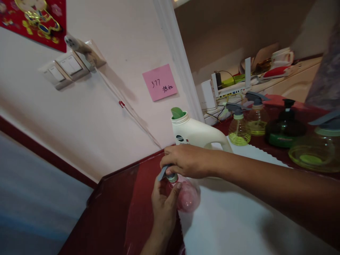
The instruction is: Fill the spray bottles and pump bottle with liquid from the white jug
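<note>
Pink bottle — tilted, at the left edge of the mat, with no telling whether resting on it or lifted. Gripped round neck and shoulder by the left hand, thumb across the near side. Held at the pump by the curled fingers of the right hand, partly hidden there.

Best, by the look of it, to anchor the body with the left hand and leave any turning to the right. Better to bear on the neck than on the side — thin-looking, apt to give under a squeeze. Wise also to bring the body more upright and keep pump and neck in one line, minding the collar, likely to bind if set askew.

Underneath everything, the table. Just beyond the right hand, the jug, green spout showing in the mouth: easy to knock with a knuckle. Past the right forearm, a big bottle cut off by the frame, then the dark bottle, then two small bottles of yellow-green liquid. Behind those, well apart, the router. On the wall, out of the way, a note.
</note>
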`<state>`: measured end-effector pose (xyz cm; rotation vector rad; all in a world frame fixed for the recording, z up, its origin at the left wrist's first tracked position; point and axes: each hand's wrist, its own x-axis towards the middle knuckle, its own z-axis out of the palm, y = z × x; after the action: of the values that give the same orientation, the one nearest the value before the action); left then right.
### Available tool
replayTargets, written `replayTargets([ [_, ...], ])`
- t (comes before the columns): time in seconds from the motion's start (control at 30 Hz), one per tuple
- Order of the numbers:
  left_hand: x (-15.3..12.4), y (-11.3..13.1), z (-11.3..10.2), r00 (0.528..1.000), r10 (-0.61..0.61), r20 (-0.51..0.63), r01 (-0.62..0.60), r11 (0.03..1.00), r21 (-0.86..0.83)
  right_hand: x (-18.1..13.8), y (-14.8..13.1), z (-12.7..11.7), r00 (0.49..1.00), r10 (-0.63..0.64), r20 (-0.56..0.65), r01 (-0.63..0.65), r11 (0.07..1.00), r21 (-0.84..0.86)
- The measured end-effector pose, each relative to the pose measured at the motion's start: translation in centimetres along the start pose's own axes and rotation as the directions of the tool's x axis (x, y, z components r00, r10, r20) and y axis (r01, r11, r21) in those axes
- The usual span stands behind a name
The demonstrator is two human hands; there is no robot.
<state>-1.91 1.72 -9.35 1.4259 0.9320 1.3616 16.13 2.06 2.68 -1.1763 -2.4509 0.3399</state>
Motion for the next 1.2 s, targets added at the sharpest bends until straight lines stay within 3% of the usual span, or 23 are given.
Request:
replayTargets([
  [0.2, -0.2, 0.2, 0.1, 1.000, -0.004, -0.004, 0.004, 1.000, -0.015, 0.1, -0.3, 0.2, 0.998, 0.059, -0.010, -0.059, 0.998, 0.023],
  [0.47, -0.2, 0.2, 0.4, 1.000, 0.018, 0.024, -0.018, 1.000, -0.003, -0.6, -0.1, 0.3, 0.998, 0.032, -0.057, -0.030, 0.999, 0.034],
  [1.2, -0.5, -0.4, 0.3, 0.991, 0.076, 0.105, -0.081, 0.996, 0.042, -0.6, -0.3, 1.7, 0.995, 0.101, -0.026, -0.099, 0.993, 0.060],
])
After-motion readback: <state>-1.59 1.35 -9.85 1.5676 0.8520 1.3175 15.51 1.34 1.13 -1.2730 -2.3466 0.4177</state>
